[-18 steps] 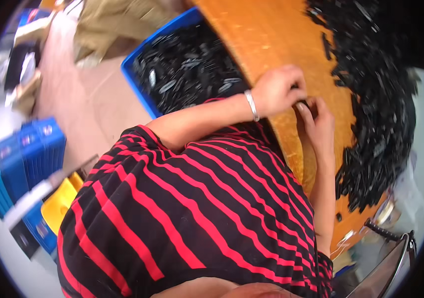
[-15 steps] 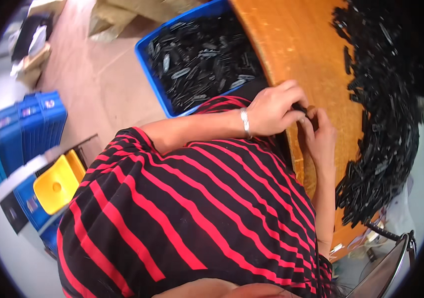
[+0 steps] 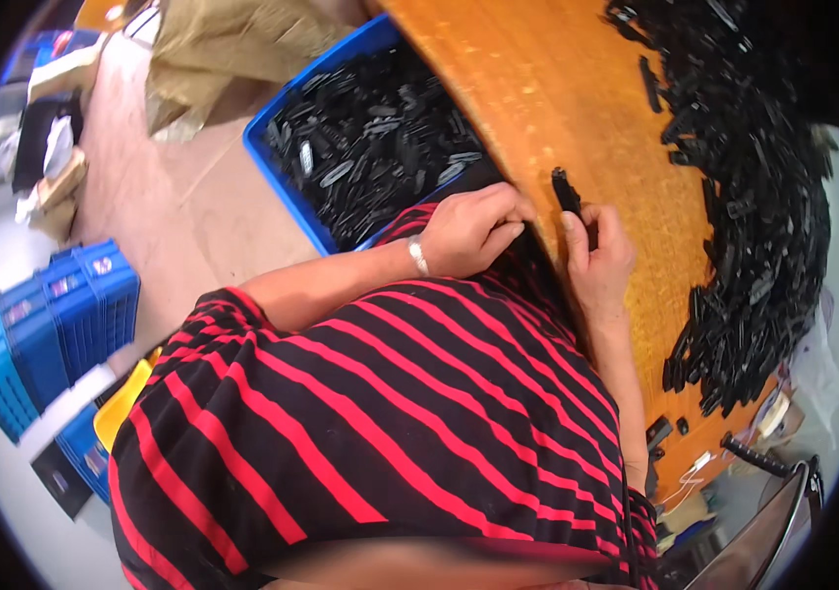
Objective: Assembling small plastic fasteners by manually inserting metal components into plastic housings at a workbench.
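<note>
Pinched in my right hand (image 3: 601,241) is a slim black plastic piece (image 3: 565,192), its far end sticking out past the fingertips over the wooden table (image 3: 537,108). My left hand (image 3: 473,231), with a silvery band at the wrist, is closed by the table's edge, close to the near corner of the blue bin (image 3: 287,187). Whatever its curled fingers hold, if anything, is hidden. Many similar black pieces (image 3: 380,128) fill that bin. A long heap of black pieces (image 3: 753,236) lies along the right side of the table.
Stacked blue crates (image 3: 95,305) stand on the floor at the left, near a yellow plastic thing (image 3: 122,408). Brown wrapping material (image 3: 228,59) lies beyond the bin. Small dark parts (image 3: 657,433) and a white cable (image 3: 690,477) are at the table's near right.
My hands have come apart; the left has moved left toward the bin. The black piece, mostly covered by both hands before, now shows in my right hand. The whole view has shifted.
</note>
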Available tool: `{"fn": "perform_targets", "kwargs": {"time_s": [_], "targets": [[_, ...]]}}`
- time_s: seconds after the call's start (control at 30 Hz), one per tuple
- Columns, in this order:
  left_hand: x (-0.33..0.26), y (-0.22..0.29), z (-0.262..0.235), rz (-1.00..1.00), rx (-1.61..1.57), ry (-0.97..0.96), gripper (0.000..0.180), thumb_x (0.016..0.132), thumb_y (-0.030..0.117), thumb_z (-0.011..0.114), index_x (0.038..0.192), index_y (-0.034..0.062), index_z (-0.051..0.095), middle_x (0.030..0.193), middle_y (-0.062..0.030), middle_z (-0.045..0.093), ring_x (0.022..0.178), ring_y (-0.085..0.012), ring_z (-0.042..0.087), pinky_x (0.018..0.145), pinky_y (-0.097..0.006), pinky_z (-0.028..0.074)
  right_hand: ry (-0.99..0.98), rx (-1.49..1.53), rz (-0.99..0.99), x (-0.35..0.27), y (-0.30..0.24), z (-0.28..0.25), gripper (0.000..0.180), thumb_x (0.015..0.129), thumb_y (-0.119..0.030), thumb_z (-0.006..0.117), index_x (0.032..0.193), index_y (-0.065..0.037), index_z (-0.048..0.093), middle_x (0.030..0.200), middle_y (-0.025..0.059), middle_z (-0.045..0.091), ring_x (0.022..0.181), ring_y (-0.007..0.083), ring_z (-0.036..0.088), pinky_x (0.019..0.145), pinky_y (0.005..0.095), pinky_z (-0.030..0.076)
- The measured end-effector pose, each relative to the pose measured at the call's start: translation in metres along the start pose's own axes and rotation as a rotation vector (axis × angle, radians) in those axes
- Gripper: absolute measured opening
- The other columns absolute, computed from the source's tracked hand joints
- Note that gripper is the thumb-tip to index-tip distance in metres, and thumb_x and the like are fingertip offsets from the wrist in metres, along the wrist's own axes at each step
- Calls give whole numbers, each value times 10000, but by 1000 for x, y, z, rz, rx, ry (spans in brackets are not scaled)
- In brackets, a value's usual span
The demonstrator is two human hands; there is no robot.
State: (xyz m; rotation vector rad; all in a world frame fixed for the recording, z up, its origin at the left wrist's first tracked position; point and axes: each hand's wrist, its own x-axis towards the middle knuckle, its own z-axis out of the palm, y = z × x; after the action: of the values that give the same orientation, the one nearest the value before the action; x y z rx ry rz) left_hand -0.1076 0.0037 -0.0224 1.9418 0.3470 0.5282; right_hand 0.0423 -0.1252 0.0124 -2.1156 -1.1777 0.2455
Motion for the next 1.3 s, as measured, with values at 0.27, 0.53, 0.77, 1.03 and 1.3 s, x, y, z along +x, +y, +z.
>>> {"fn": "perform_targets", "kwargs": {"time_s": [0.27, 0.53, 0.77, 1.03, 1.3], "targets": [[94, 5, -3, 250, 141, 69, 66, 805, 27, 619, 865, 54, 625, 793, -102, 594, 708, -250, 608, 627, -321, 488, 307, 113, 209, -22, 40, -37, 185, 899, -140, 646, 808, -34, 524, 632, 23, 464, 578, 106, 421, 523, 261, 360], [227, -7, 16, 326, 491, 119, 348, 776, 23, 666, 1114, 68, 592, 1013, -127, 580, 937, -294, 593, 830, -372, 493, 427, -1, 170, -22, 47, -28, 204, 830, -165, 713, 769, -43, 561, 582, 90, 516, 485, 205, 520, 475, 309, 402], [251, -11, 39, 438, 564, -138, 297, 770, 26, 657, 1059, 77, 614, 972, -108, 613, 967, -310, 554, 849, -397, 479, 396, -19, 173, -20, 47, -31, 221, 824, -193, 722, 761, -50, 565, 581, 89, 528, 474, 214, 518, 461, 318, 401], [215, 4, 27, 384, 609, -167, 105, 782, 65, 660, 882, 62, 628, 901, -104, 615, 897, -301, 568, 772, -395, 485, 409, -16, 162, -19, 48, -31, 223, 814, -191, 728, 767, -50, 561, 582, 90, 533, 475, 218, 523, 462, 319, 404], [217, 26, 60, 444, 415, -147, 133, 811, 149, 661, 911, 63, 646, 905, -107, 613, 887, -301, 592, 748, -381, 503, 425, 8, 161, -17, 43, -31, 224, 811, -193, 726, 769, -51, 557, 590, 104, 538, 496, 242, 549, 476, 332, 420]]}}
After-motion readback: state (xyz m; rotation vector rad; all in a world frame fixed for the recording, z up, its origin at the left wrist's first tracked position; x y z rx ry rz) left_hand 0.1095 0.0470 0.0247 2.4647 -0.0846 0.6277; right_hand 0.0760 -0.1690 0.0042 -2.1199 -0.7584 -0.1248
